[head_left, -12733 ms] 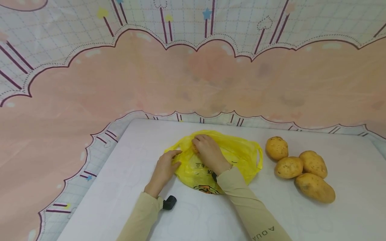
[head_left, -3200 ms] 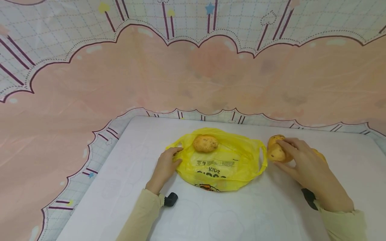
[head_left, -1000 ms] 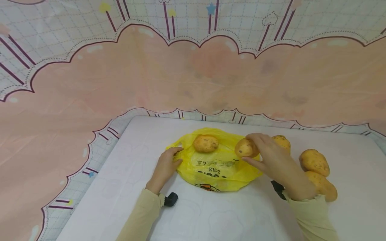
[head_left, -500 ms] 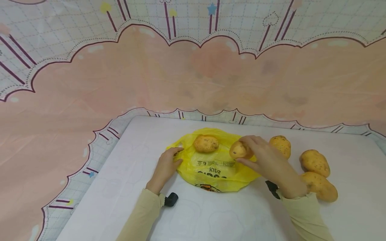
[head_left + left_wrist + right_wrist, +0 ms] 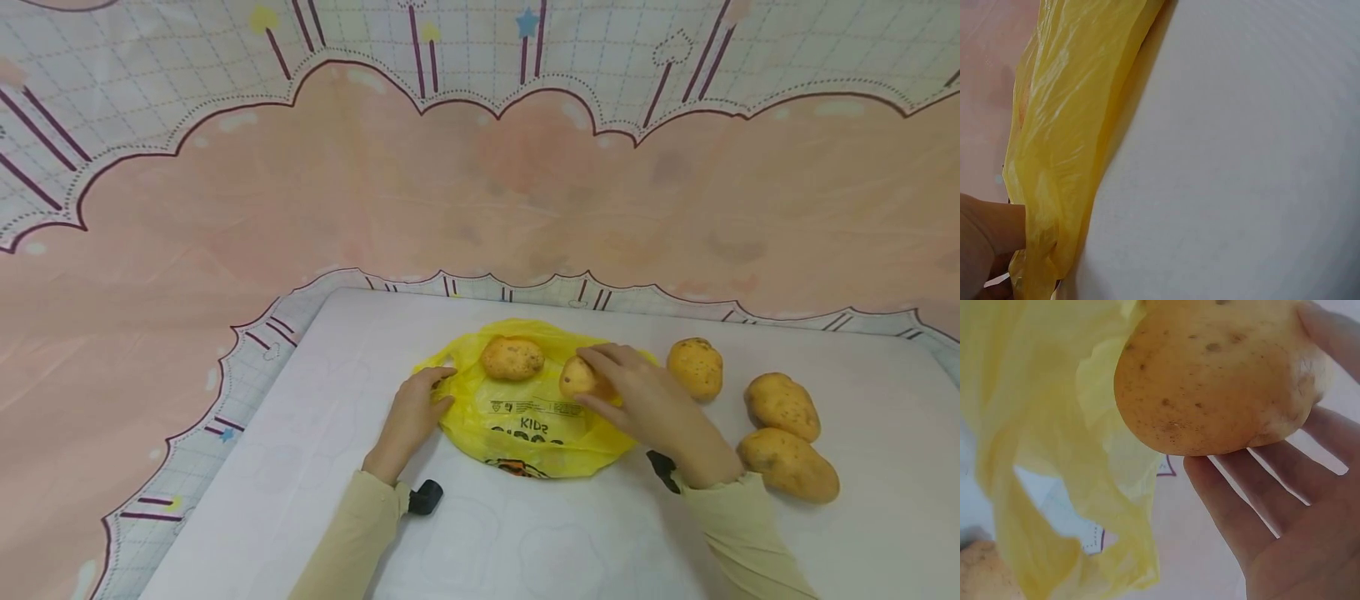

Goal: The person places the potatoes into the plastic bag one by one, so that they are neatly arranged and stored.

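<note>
A yellow plastic bag [image 5: 468,417] with printed lettering lies on the white table, its mouth spread open. One potato [image 5: 512,357] sits inside it, towards the back. My right hand [image 5: 660,412] holds another potato [image 5: 576,378] over the right part of the bag. In the right wrist view, thumb and fingers grip that potato [image 5: 1216,375] beside the bag's loop handle [image 5: 1116,550]. My left hand [image 5: 407,417] holds the bag's left edge by its handle. Up close, the thumb of the left hand [image 5: 988,234] tucks against the plastic [image 5: 1072,131]; its fingertips are partly hidden.
Right of the bag, three potatoes lie on the table [image 5: 570,542]: one at the back [image 5: 695,368], one farther right [image 5: 783,406] and a longer one [image 5: 789,465] nearer me. A cloud-patterned cloth [image 5: 480,208] hangs behind the table's far edge.
Earlier, my right hand was inside the bag with a potato, which now lies there. It has since taken another from the group on the right and carried it left over the bag. My left hand stays.
</note>
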The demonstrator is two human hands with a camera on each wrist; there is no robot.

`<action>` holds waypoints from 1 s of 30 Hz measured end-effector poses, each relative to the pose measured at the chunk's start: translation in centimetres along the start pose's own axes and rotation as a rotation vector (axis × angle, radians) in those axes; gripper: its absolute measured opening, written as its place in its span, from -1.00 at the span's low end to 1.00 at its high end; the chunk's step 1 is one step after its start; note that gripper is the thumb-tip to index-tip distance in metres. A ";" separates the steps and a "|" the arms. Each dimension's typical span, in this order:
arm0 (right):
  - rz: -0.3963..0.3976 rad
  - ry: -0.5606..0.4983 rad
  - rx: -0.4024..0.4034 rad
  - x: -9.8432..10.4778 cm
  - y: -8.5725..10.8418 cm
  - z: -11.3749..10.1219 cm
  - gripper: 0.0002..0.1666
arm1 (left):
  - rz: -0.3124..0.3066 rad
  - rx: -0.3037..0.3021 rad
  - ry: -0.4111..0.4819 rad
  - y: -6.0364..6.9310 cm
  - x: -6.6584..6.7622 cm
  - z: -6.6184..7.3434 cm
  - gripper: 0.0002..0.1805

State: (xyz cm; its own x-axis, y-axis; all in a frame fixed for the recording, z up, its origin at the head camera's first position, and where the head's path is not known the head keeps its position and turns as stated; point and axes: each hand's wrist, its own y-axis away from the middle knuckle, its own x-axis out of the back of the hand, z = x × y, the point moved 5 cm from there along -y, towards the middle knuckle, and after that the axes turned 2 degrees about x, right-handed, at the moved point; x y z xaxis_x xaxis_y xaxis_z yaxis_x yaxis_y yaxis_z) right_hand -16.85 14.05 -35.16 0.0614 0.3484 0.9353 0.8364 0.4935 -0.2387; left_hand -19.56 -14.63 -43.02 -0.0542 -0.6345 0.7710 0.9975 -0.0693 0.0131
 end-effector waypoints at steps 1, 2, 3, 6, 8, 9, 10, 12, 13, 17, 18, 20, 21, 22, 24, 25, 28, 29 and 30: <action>-0.003 -0.003 -0.001 -0.1 -0.1 0.0 -0.30 | -0.001 0.003 0.002 0.0 0.0 0.0 -0.53; -0.007 -0.006 -0.004 -0.3 -0.2 -0.1 -0.30 | 0.001 0.000 0.001 0.0 0.0 0.0 -0.53; -0.011 -0.010 -0.008 -0.4 -0.3 -0.1 -0.29 | 0.003 -0.004 0.001 0.0 0.0 0.0 -0.53; -0.024 -0.021 -0.023 -0.8 -0.6 -0.2 -0.27 | 0.007 -0.011 0.003 0.0 0.1 0.0 -0.53; -0.033 -0.023 -0.029 -1.1 -0.8 -0.2 -0.26 | 0.010 -0.016 0.000 0.0 0.0 0.0 -0.53; -0.036 -0.024 -0.028 -1.2 -0.9 -0.2 -0.26 | 0.011 -0.017 -0.001 0.0 0.0 0.0 -0.53; -0.038 -0.024 -0.027 -1.3 -1.0 -0.3 -0.25 | 0.010 -0.018 -0.004 0.0 0.0 0.0 -0.53; -0.039 -0.019 -0.021 -1.6 -1.1 -0.3 -0.25 | 0.010 -0.017 -0.005 0.0 0.0 0.0 -0.53; -0.039 -0.018 -0.017 -1.7 -1.1 -0.3 -0.25 | 0.009 -0.017 -0.005 0.0 0.0 0.0 -0.53; -0.030 -0.019 -0.001 -1.9 -1.3 -0.4 -0.26 | 0.009 -0.014 0.001 0.0 0.0 0.1 -0.53; -0.028 -0.020 0.003 -2.0 -1.4 -0.4 -0.26 | 0.010 -0.015 0.000 0.0 0.0 0.1 -0.53; -0.027 -0.021 0.006 -2.2 -1.5 -0.3 -0.27 | 0.011 -0.015 0.000 0.0 0.0 0.1 -0.53; -0.026 -0.019 0.010 -2.3 -1.5 -0.3 -0.27 | 0.012 -0.016 -0.002 0.0 0.1 0.1 -0.53; -0.025 -0.018 0.012 -2.5 -1.6 -0.2 -0.28 | 0.012 -0.018 -0.004 0.1 0.1 0.2 -0.53; -0.019 -0.007 0.018 -2.7 -1.7 -0.2 -0.29 | 0.013 -0.021 -0.007 0.1 0.1 0.2 -0.53; -0.015 -0.002 0.022 -2.9 -1.8 -0.2 -0.29 | 0.013 -0.021 -0.007 0.1 0.1 0.2 -0.53; -0.004 0.005 0.028 -3.1 -2.0 -0.2 -0.31 | 0.013 -0.023 -0.004 0.1 0.1 0.2 -0.53; -0.002 0.005 0.027 -3.1 -2.1 -0.2 -0.32 | 0.012 -0.022 -0.003 0.0 0.1 0.2 -0.53; -0.004 0.005 0.024 -3.1 -2.1 -0.2 -0.32 | 0.011 -0.021 -0.001 0.0 0.1 0.2 -0.53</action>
State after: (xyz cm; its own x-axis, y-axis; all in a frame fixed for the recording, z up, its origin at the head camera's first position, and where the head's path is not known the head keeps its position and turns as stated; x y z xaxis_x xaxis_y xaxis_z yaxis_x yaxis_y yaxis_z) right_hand -18.72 11.79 -37.54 0.0611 0.3426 0.9375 0.8232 0.5139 -0.2415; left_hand -19.54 -14.55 -42.87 -0.0429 -0.6348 0.7715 0.9969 -0.0780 -0.0087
